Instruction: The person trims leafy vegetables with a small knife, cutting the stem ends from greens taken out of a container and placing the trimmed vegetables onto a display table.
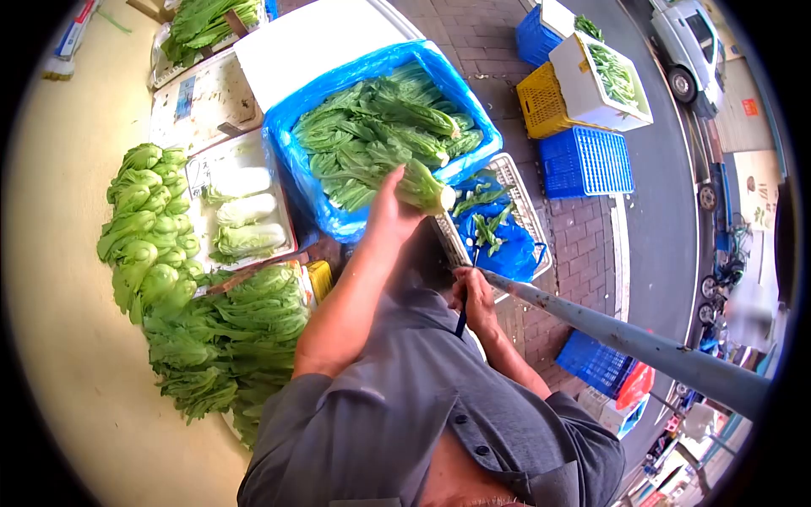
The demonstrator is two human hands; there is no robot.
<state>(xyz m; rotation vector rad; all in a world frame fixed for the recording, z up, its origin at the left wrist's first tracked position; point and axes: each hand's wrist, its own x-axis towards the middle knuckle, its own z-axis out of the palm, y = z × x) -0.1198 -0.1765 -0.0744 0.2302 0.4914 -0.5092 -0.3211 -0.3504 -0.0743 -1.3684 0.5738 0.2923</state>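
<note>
in the head view, the left hand (395, 207) grips a leafy head (414, 183) near its cut base, over the near side of the blue-lined bin (280, 139) of greens (363, 110); the right hand (476, 297) is curled around a slim dark tool (461, 323), beside a pale crate (525, 196).

Silver van (688, 51) at road (663, 228) edge. White box (579, 87) with greens in it, yellow crate (539, 101), blue crate (583, 165) grouped on brick pavement (583, 241). Metal pole (608, 328) slants across. Red bag (634, 386) by another blue crate (590, 357). Three pale cabbages (249, 209) lie beside piled bok choy (139, 224).
</note>
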